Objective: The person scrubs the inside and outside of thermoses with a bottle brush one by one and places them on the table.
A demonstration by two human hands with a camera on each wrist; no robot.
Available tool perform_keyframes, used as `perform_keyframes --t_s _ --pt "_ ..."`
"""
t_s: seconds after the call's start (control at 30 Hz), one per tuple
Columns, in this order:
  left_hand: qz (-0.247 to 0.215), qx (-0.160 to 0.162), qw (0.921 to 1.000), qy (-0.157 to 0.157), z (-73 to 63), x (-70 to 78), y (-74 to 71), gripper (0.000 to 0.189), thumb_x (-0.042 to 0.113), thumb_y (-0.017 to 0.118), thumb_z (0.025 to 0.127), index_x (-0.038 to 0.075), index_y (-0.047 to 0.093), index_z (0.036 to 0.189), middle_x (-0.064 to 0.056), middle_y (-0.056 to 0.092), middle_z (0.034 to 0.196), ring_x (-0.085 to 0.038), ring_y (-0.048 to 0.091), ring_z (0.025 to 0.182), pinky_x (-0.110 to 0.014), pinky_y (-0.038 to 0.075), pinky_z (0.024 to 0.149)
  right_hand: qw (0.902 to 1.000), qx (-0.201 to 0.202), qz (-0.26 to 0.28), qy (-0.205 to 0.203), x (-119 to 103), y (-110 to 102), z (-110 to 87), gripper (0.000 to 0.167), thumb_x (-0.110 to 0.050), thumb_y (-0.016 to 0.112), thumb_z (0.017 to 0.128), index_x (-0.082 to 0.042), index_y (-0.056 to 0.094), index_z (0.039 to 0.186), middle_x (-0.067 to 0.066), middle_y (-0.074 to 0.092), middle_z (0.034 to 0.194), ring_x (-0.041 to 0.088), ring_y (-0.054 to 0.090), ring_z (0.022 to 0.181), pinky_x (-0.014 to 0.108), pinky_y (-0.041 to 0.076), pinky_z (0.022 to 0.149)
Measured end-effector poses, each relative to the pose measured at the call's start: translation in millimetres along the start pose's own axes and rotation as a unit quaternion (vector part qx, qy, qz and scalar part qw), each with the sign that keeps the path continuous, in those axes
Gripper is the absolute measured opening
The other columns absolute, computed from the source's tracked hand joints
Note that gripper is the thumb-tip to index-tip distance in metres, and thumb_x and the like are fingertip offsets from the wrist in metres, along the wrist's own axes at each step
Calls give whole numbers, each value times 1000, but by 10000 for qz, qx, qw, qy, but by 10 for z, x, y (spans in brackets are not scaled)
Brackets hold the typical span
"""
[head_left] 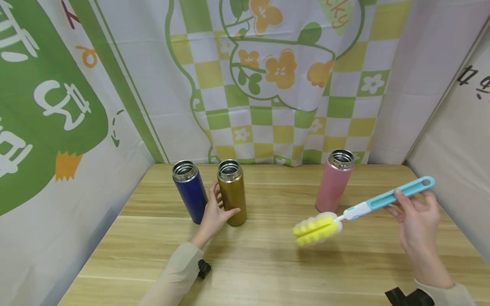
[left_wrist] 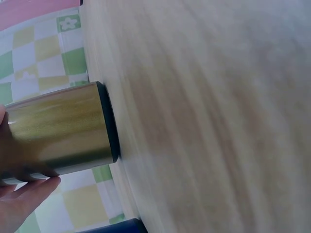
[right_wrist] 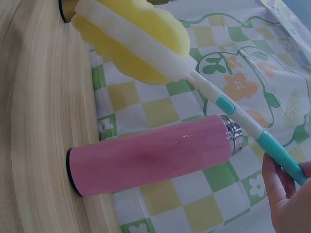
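My left hand grips a gold vacuum flask with no lid, fingers behind it and thumb across its front. In the left wrist view the dark base of this gold flask shows at the tabletop. A dark blue flask, also lidless, stands just left of that hand. On the right, my right hand holds a bottle brush by its blue handle. Its yellow and white sponge head points left, raised over the table. An open pink flask stands behind the brush.
The wooden table ends at the back against a green, yellow and white patterned cloth. Printed cloth walls close in the left and right sides.
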State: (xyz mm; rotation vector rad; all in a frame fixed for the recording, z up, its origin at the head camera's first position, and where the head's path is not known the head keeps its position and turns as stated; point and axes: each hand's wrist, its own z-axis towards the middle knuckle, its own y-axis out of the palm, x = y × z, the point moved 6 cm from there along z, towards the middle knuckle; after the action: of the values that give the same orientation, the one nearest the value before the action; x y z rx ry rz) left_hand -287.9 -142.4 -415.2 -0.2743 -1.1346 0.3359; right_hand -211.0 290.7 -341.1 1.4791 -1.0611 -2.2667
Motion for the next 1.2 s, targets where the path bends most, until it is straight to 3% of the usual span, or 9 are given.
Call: perform_keyframes --t_s 0.23,0.43,0.53,0.67,0.83,0.93,1.0,1.07,1.2 --pt "-17 -18 10000 -76 -19 -20 -23 96 2 76 65 8 10 135 -32 37 127 -44 45 109 -49 41 87 9999 -123 -7 42 -1 0 -4 32 14 55 78 1 44 105 12 61 75 21 63 64 33 52 58" --pt "-79 587 9982 80 -85 76 -107 93 0 75 65 7 15 136 -26 40 125 -40 46 110 -47 36 93 10000 16 5 -10 -33 -49 8 31 16 54 78 2 46 105 13 62 75 22 63 63 33 51 56" --pt "-188 1136 9923 460 -167 196 -178 82 -3 72 67 1 22 133 -24 41 124 -40 46 110 -46 35 94 10000 7 5 -71 -57 -92 24 31 16 55 77 3 48 104 13 63 74 22 64 63 33 51 55" --pt "-201 1817 9755 1226 -295 397 -261 68 -9 68 68 -5 32 126 -24 45 119 -39 46 107 -39 35 94 9997 -110 148 -189 -71 -202 79 31 18 54 77 6 47 104 16 63 74 23 64 64 34 51 56" --pt "-262 2157 9517 2170 -422 625 -265 57 -8 68 68 -9 41 118 -22 47 113 -32 46 106 -32 34 95 9992 -168 297 -215 -129 -245 84 30 21 50 77 7 49 103 17 63 74 24 64 63 35 51 55" --pt "-316 2062 9366 2816 -431 596 -164 54 1 69 71 -8 43 118 -17 48 116 -27 45 109 -32 33 95 9992 -141 349 -148 -181 -213 55 29 22 48 77 6 50 102 15 63 74 24 63 61 35 51 54" --pt "-301 1863 9339 3035 -440 672 -85 54 4 69 71 -7 44 118 -16 49 117 -28 45 109 -35 35 94 9991 -150 371 -107 -208 -215 54 29 22 47 78 5 51 102 15 62 74 24 63 61 35 51 55" --pt "-262 1545 9377 3101 -440 785 6 56 2 70 69 -8 43 117 -17 49 116 -28 46 108 -34 35 93 9991 -159 391 -70 -229 -222 57 30 22 47 78 4 51 102 15 62 75 24 64 62 35 51 56" --pt "-242 775 9499 3018 -429 1150 187 59 -7 70 63 -11 42 115 -19 48 113 -29 46 104 -31 36 93 9993 -227 291 1 -264 -244 63 31 21 47 79 3 51 103 14 62 76 23 64 64 35 51 57"
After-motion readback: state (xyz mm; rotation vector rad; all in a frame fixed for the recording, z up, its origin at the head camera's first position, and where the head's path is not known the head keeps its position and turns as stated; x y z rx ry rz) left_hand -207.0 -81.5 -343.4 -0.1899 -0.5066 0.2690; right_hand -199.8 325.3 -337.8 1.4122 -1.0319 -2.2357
